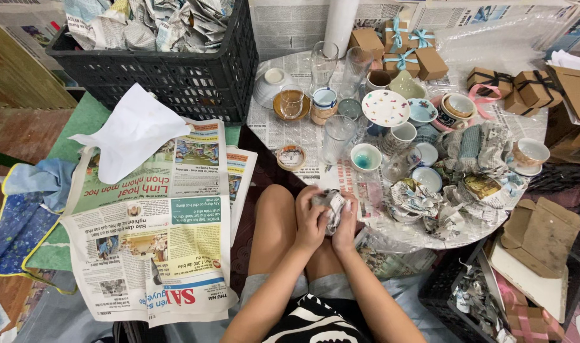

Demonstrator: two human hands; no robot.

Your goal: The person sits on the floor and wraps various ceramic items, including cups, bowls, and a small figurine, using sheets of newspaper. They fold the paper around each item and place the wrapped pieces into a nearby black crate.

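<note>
newsprint crumples softly around a small bundle [331, 204], clamped between the left hand [311, 220] and right hand [347, 223] above the knees; whatever is wrapped is judged light, likely fragile, best cupped from beneath.

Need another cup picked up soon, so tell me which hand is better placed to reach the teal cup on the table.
Probably the right hand. Both hands grip the newspaper bundle over the knees, but the teal cup stands up and to the right of it, nearer that hand. The left hand would have to cross over.
</note>
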